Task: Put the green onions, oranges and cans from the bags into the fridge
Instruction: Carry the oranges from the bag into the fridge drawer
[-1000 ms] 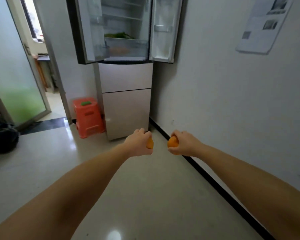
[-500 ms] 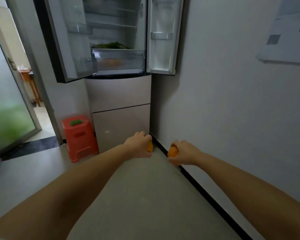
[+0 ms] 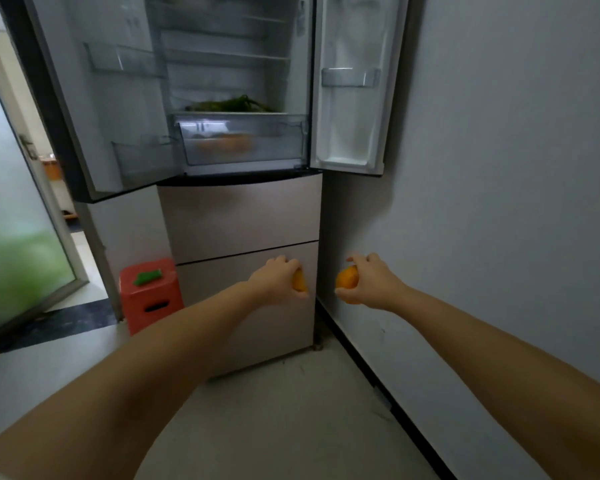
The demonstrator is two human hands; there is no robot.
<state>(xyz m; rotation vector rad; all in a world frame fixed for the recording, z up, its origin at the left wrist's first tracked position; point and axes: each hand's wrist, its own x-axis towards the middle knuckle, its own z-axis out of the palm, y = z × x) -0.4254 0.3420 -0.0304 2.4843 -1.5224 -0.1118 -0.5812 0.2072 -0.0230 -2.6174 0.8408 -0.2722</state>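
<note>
My left hand (image 3: pixel 278 280) grips an orange (image 3: pixel 299 280), mostly hidden by the fingers. My right hand (image 3: pixel 371 284) grips a second orange (image 3: pixel 347 278). Both hands are stretched out in front of the fridge's lower drawers (image 3: pixel 239 216), below the open compartment. The fridge (image 3: pixel 222 81) stands with both upper doors swung open. Green onions (image 3: pixel 231 103) lie on the lowest shelf. Under them a clear crisper drawer (image 3: pixel 243 140) holds blurred orange shapes (image 3: pixel 224 144). No bags or cans are in view.
A red plastic stool (image 3: pixel 151 294) with a green item (image 3: pixel 148 277) on top stands left of the fridge. A grey wall (image 3: pixel 499 202) with a black skirting runs along the right. A frosted glass door (image 3: pixel 11 237) and a doorway lie to the left.
The fridge has grown larger and nearer in view as I walked toward it. Both hands keep holding their oranges out in front, now level with the lower drawers.
</note>
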